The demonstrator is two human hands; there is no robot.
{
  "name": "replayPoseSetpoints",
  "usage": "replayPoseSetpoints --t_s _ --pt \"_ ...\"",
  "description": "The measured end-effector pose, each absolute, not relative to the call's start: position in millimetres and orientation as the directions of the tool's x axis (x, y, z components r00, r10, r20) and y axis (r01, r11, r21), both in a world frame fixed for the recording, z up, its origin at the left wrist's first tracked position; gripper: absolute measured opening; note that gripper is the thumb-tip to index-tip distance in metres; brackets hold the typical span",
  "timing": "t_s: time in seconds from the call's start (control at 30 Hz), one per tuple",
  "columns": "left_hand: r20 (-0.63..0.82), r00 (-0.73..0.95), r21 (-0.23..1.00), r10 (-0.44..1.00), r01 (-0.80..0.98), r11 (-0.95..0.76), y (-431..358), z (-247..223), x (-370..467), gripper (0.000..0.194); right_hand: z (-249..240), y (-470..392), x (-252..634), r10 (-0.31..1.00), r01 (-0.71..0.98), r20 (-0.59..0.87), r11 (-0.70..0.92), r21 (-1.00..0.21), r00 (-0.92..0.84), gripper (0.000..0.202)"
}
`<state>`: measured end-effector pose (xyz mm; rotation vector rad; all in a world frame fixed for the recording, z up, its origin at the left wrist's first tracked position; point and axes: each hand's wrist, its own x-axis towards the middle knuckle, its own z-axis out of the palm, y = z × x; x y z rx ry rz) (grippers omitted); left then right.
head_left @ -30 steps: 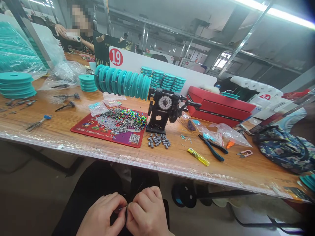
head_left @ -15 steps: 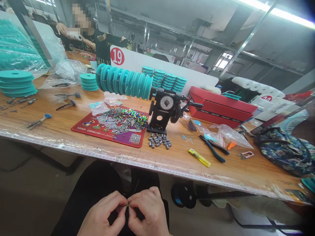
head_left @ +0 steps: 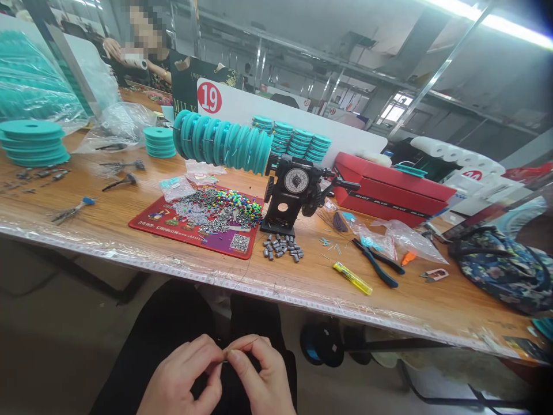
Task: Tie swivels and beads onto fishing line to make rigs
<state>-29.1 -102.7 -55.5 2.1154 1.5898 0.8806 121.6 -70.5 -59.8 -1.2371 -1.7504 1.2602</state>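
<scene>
Between the hands (head_left: 184, 374), half-hidden strand (head_left: 225, 361)

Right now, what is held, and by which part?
Left hand and right hand pinch a thin, dark strand at their fingertips; which part cannot be told.

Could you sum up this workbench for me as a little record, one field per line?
Left hand: the left hand pinches a thin strand over the lap, fingertips meeting the other hand's
Right hand: the right hand pinches there too; exact item too small to tell
Machine: black hand-cranked device with a dial, carrying a row of teal spools
Mat: red mat bearing colored beads and small metal parts
Before the machine: loose gray cylinders
Tools to the right: pliers, pink-handled snips
Behind: red box
</scene>
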Motion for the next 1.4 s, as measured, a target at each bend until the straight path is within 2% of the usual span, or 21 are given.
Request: replayPoseSetpoints --t_s 0.23,0.53,0.67,0.73,0.8,0.9,0.97,1.0,1.07,1.1,1.17,1.23,1.3,1.4 --pt "0.269 0.135 0.734 0.954 0.612 -0.294 -100 -56 -28 0.015 -55 -73 122 0.936 0.286 -0.08 0.023 -0.958 -0.343 0.016" --pt "0.293 0.149 0.746 0.944 0.582 -0.323 -99 -57 -29 0.014 -66 -73 120 0.941 0.185 -0.116 -0.059 -0.981 -0.317 0.022" --pt "0.28 0.139 0.76 0.95 0.573 -0.307 -99 -58 -29 0.013 -64 -70 119 0.934 0.186 -0.153 -0.096 -0.978 -0.323 0.023" --pt "0.276 0.138 0.756 0.951 0.58 -0.304 -99 -58 -30 0.012 -60 -66 122 0.933 0.246 -0.162 -0.083 -0.966 -0.32 0.02" --pt "0.3 0.13 0.726 0.945 0.612 -0.314 -98 -60 -32 0.012 -54 -64 127 0.969 0.396 -0.067 0.035 -0.918 -0.24 0.014" --pt "0.394 0.13 0.617 0.91 0.696 -0.367 -98 -64 -36 0.011 -41 -67 134 0.944 0.575 0.285 0.328 -0.75 -0.167 0.008" --pt "0.471 0.155 0.53 0.868 0.737 -0.419 -98 -66 -38 0.013 -33 -72 133 0.853 0.501 0.444 0.521 -0.691 -0.275 0.007" --pt "0.503 0.167 0.493 0.848 0.75 -0.441 -98 -66 -37 0.015 -30 -73 131 0.812 0.434 0.47 0.583 -0.687 -0.346 0.009" --pt "0.549 0.181 0.45 0.816 0.759 -0.471 -98 -64 -36 0.018 -28 -74 126 0.797 0.369 0.393 0.573 -0.732 -0.459 0.02" --pt "0.558 0.18 0.444 0.81 0.76 -0.475 -98 -63 -34 0.019 -28 -74 124 0.827 0.379 0.281 0.49 -0.785 -0.486 0.025" --pt "0.555 0.18 0.449 0.812 0.757 -0.475 -97 -59 -32 0.02 -30 -70 119 0.86 0.425 -0.074 0.172 -0.889 -0.504 0.032" --pt "0.55 0.181 0.455 0.815 0.754 -0.474 -97 -57 -31 0.019 -31 -65 116 0.756 0.396 -0.386 -0.182 -0.9 -0.528 0.036" --pt "0.556 0.191 0.447 0.809 0.752 -0.485 -98 -56 -32 0.019 -30 -62 115 0.66 0.339 -0.509 -0.38 -0.861 -0.552 0.035" --pt "0.546 0.206 0.444 0.812 0.751 -0.489 -100 -57 -33 0.019 -28 -60 116 0.7 0.319 -0.517 -0.408 -0.855 -0.493 0.024"
